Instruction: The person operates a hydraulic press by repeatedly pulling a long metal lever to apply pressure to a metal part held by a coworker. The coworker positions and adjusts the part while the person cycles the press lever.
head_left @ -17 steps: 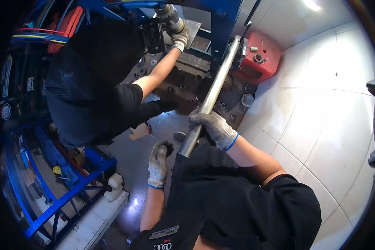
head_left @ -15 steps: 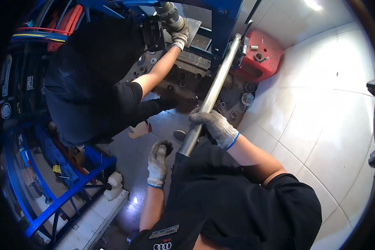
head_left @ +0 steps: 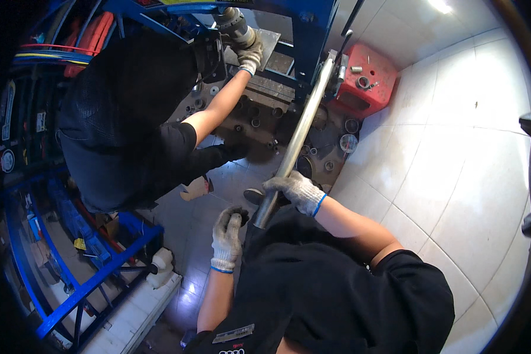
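My gloved right hand (head_left: 292, 192) grips a long silver pipe (head_left: 302, 130) near its lower end; the pipe's upper end meets a small fitting on the blue frame (head_left: 304, 47). Left of the pipe's bottom end, my gloved left hand (head_left: 227, 236) has curled fingers, apart from the pipe, their contents hidden. At the top, a co-worker's gloved hand (head_left: 248, 56) grips a cylindrical metal part (head_left: 230, 23) beside a steel plate (head_left: 268, 47).
A co-worker in black (head_left: 118, 141) bends at the left. A red stool (head_left: 374, 71) bears small metal pieces. Metal rings (head_left: 351, 125) lie on dark flooring below the frame. A blue rack (head_left: 94, 283) stands lower left; pale tiles (head_left: 442, 189) cover the right.
The pipe's lower end has dropped slightly, and my right hand has moved down and a little left with it. My left hand sits slightly lower.
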`<control>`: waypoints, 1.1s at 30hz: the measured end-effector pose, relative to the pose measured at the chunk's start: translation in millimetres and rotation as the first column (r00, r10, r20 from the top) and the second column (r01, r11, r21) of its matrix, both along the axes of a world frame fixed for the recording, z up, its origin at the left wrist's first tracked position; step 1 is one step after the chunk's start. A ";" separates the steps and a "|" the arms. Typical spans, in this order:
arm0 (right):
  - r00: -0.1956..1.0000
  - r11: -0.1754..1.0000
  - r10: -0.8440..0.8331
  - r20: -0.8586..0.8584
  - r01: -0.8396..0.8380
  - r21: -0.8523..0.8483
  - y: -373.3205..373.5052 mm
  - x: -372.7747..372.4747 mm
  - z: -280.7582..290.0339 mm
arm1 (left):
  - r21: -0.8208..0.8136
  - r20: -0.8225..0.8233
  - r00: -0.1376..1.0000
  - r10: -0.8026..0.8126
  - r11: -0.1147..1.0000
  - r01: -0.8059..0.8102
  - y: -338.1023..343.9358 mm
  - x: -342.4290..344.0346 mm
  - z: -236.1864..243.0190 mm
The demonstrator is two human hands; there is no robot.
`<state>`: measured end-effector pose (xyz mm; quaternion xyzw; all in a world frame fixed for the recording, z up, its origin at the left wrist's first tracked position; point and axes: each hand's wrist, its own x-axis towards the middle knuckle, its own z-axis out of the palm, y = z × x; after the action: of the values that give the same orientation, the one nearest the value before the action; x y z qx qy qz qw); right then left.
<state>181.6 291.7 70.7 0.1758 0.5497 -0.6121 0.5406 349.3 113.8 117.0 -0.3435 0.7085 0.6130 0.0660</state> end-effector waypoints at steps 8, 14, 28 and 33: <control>0.936 0.919 0.342 -0.084 -0.314 0.240 2.1 13.5 -78.1 | 0.055 0.219 0.959 -0.179 0.984 0.171 14.8 -2.1 -1.8; 0.895 0.853 0.420 -0.152 -0.331 0.404 -3.2 27.5 -144.6 | -0.006 0.325 0.912 -0.252 0.963 0.269 22.7 -5.8 7.3; 0.996 1.000 0.009 -0.090 -0.007 0.020 4.4 8.4 -20.3 | 0.084 -0.046 0.971 0.234 0.970 -0.230 -24.2 46.5 -29.4; 0.889 0.566 -0.302 0.343 0.457 -0.687 20.3 -11.1 51.6 | 0.095 0.198 0.971 0.136 0.983 -0.158 -24.9 42.2 -40.2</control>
<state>170.5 312.0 122.3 0.1073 0.1420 -0.8657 0.4679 391.5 88.9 76.8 -0.4480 0.6365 0.6187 0.1068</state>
